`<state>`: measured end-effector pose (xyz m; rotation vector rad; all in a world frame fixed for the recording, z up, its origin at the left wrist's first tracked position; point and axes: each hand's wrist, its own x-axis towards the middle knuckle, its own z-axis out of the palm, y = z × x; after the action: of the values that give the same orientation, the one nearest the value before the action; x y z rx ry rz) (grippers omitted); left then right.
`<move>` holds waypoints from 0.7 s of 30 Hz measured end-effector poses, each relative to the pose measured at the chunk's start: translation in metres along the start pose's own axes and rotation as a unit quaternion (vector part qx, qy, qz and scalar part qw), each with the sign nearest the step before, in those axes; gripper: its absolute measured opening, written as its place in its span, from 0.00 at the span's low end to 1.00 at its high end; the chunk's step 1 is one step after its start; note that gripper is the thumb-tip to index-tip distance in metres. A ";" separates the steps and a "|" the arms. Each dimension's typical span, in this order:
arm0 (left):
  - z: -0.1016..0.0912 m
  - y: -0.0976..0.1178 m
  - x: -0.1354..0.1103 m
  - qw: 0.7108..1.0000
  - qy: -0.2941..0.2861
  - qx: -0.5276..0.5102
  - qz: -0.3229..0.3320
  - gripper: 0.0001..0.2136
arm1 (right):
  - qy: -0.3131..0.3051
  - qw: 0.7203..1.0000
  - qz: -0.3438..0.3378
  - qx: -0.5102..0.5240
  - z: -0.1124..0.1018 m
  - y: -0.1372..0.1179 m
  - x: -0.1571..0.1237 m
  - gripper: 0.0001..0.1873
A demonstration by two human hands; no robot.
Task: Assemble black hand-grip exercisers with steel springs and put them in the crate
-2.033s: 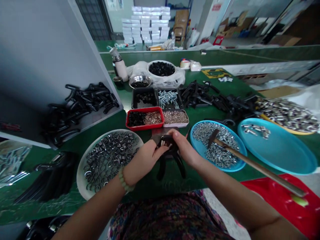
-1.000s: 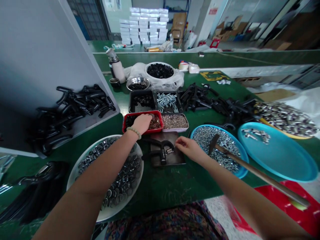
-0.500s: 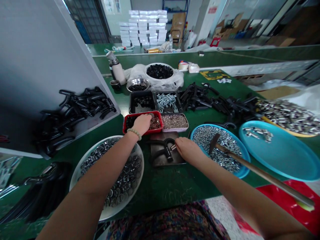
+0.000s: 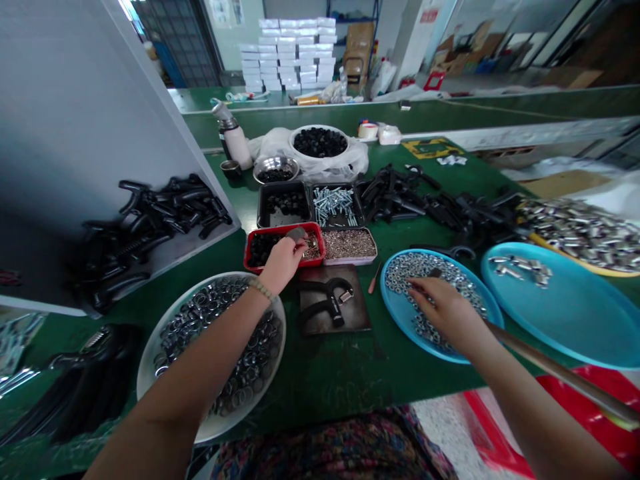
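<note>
My left hand (image 4: 281, 263) is over the red tray (image 4: 247, 257), fingers pinched near its small copper-coloured pieces; what they hold is too small to name. Beside the fingertips is a dark grey rounded piece (image 4: 297, 234). My right hand (image 4: 447, 310) is above a blue basin (image 4: 387, 303) of small silver metal parts (image 4: 400, 270), fingers stretched out and apart. It covers part of a hammer (image 4: 550, 367) lying across the basin. Between my hands, a black forked part (image 4: 331, 307) with a silver spring (image 4: 346, 296) lies on a metal plate (image 4: 360, 319), touched by neither hand.
A white basin of metal rings (image 4: 145, 373) stands at left front. Behind the red tray are black trays, one with screws (image 4: 333, 203). Black handles (image 4: 395, 193) are heaped at the back right. A second blue basin (image 4: 575, 333) and a thin pointed tool (image 4: 373, 283) are at right.
My right hand has left the spring on the black forked part and moved right, over the blue basin. My left hand has drawn back slightly in the red tray.
</note>
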<state>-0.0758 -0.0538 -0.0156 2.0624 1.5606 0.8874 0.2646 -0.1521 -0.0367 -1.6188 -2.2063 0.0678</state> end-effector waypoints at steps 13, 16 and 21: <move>0.038 0.024 -0.056 0.990 -0.130 -0.059 -0.018 0.15 | -0.099 0.978 0.085 -0.165 0.003 0.081 -0.032 0.22; 0.033 0.037 -0.056 0.984 -0.166 0.051 0.051 0.10 | -0.115 0.978 0.091 -0.146 -0.002 0.061 -0.032 0.20; 0.027 0.040 -0.065 0.946 -0.239 0.173 0.136 0.13 | -0.092 0.986 0.136 -0.005 -0.008 -0.020 -0.014 0.20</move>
<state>-0.0399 -0.1259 -0.0248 2.5387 1.2468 0.1575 0.2527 -0.1728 -0.0275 -1.9806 -2.1011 0.2939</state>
